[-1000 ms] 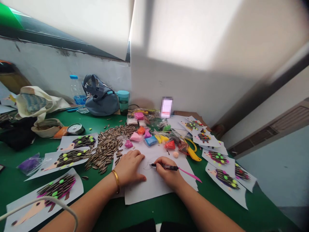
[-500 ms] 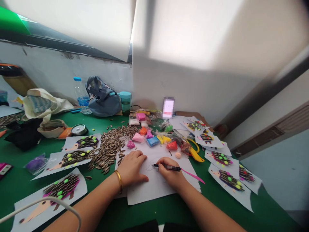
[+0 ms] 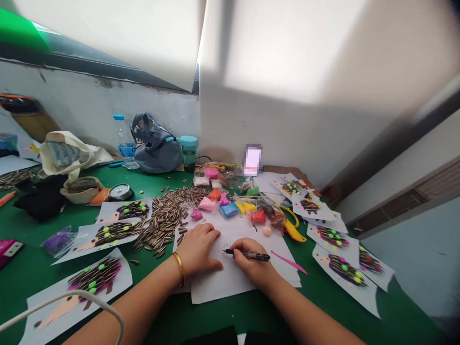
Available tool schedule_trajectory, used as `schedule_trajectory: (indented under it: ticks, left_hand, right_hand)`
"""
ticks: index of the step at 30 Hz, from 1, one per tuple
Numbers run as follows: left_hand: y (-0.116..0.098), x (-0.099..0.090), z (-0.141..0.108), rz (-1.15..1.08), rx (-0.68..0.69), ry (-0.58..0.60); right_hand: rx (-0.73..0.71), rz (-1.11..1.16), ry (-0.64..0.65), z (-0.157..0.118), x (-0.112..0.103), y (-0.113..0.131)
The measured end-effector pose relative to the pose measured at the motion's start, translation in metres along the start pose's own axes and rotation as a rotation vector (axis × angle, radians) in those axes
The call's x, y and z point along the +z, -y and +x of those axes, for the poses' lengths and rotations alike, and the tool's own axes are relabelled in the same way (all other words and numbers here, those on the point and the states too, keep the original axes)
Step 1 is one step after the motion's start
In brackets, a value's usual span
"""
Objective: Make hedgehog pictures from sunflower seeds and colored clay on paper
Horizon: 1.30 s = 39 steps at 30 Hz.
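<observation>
In the middle of the green table (image 3: 168, 321), directly before you, lies the white sheet (image 3: 217, 287), set over other paper and bearing faint pencil-thin lines between your hands. The black pen (image 3: 259, 257) is above it, inclined, its tip at the drawn lines; whether it touches the paper cannot be told. Your right hand (image 3: 252, 268) grasps the pen between thumb and fingers, the other fingers curled under. Your left hand (image 3: 198, 248) is laid on the paper, grasping nothing, its fingers together and thumb spread toward the drawing; a gold bangle (image 3: 178, 269) is on that wrist. Just beside your right hand lies a pink plastic tool (image 3: 289, 262). Beyond the drawing sit a small peach ball (image 3: 266, 231), a red packet (image 3: 258, 217) and a blue packet (image 3: 229, 210), with a yellow-handled tool (image 3: 295, 232) to their right. A heap of striped seeds (image 3: 163, 223) lies beyond and left of your left hand. Seed-covered animal pictures lie on both sides, the nearest left picture (image 3: 94, 278) partly crossed by a pale cable (image 3: 97, 301). Along the wall stand a blue bag (image 3: 158, 155) and a teal-lidded cup (image 3: 189, 153), side by side.
</observation>
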State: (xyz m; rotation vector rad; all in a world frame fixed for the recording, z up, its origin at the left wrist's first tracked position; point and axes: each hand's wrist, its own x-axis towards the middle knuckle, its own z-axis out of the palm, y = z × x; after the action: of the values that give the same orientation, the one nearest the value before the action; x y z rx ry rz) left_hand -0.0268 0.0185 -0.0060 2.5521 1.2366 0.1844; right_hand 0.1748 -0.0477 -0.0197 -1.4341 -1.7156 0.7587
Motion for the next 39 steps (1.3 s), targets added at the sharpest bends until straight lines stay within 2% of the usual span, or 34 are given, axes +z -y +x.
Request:
schedule_trajectory:
  ticks: [30,33,39]
  left_hand:
    - [-0.002,-0.002,0.001,0.01,-0.011,0.018]
    - [-0.002,-0.003,0.0,0.007,-0.018,0.02]
    - [-0.001,-0.002,0.0,-0.003,-0.016,0.017]
  right_hand:
    - [0.02,0.0,0.001,0.003,0.0,0.0]
    - [0.044,0.045,-0.023,0.002,-0.002,-0.002]
    - [0.095,0.067,-0.155,0.005,-0.018,-0.011]
